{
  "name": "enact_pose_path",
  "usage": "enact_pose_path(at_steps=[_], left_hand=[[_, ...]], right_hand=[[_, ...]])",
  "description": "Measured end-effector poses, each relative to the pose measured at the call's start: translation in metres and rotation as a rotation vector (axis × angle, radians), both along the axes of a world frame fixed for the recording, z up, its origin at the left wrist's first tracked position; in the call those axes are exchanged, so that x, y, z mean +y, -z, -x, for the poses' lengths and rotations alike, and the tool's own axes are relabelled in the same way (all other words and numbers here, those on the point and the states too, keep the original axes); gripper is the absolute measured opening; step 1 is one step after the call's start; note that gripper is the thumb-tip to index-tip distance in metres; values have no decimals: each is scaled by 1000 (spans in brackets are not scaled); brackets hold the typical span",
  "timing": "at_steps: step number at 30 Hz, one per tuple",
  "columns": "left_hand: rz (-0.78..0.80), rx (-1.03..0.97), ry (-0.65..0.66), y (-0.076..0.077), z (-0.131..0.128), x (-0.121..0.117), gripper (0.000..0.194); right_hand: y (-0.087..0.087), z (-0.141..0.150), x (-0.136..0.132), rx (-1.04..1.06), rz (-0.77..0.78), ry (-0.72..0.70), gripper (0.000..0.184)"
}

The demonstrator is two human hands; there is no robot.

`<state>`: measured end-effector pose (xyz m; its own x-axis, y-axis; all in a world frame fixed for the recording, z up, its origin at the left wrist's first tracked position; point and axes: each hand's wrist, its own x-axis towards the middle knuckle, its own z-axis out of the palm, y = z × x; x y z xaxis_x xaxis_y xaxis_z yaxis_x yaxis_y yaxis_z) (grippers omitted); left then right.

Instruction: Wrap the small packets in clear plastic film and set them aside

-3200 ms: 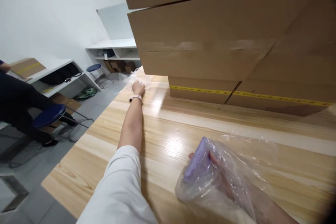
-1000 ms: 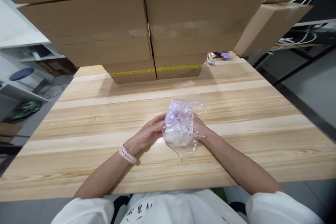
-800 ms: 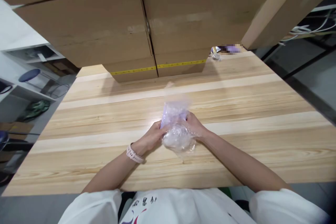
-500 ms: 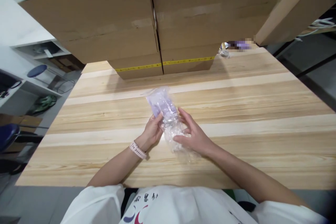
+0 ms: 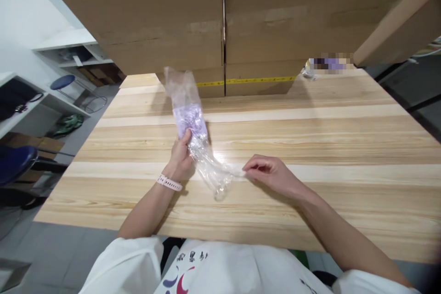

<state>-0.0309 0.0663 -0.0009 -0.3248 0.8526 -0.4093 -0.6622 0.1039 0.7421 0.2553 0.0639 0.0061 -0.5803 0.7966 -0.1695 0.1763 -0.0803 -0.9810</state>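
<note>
Left hand [image 5: 181, 156] grips purple item [image 5: 189, 115] through clear film [image 5: 210, 167]; right hand [image 5: 274, 175] pinches film at item's 4 o'clock, probably for counter-tension.

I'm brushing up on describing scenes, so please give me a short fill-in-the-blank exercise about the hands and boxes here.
The left hand holds the ____ item inside clear plastic.
The fingertips pinching the plastic's end belong to the ____ hand.
The pale pink wristband is on the ____ wrist.
The printed tape low on the cardboard boxes is ____.

Missing words: purple; right; left; yellow.
</note>
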Motion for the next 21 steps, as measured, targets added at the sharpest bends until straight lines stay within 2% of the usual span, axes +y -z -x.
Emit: enact_pose_path(at_steps=[2,3,5,7,8,10,13,15,18,21], left_hand=[[-51,223,16,-9,-16,-12,29],[-81,369,50,-13,-27,-19,28],[-173,717,226,-15,-48,-34,34],[-273,1082,430,-10,-68,-51,52],[-315,1236,524,-5,-77,-60,60],[-400,1435,665,4,-90,-76,74],[-526,1465,775,13,-100,-89,85],[-556,1407,759,13,-100,-91,85],[-471,1321,634,10,-98,-87,77],[-279,1133,562,9,-95,-81,69]], right_hand=[[3,2,1,86,79,104,30],[5,6,-1,150,126,113,44],[8,16,-8,291,217,58,75],[11,28,-17,404,304,-1,93],[13,33,-20,443,345,3,92],[15,41,-25,464,420,95,75],[19,43,-22,426,482,302,49],[22,40,-16,419,485,391,48],[26,32,-3,448,460,491,52],[31,21,13,465,385,610,54]])
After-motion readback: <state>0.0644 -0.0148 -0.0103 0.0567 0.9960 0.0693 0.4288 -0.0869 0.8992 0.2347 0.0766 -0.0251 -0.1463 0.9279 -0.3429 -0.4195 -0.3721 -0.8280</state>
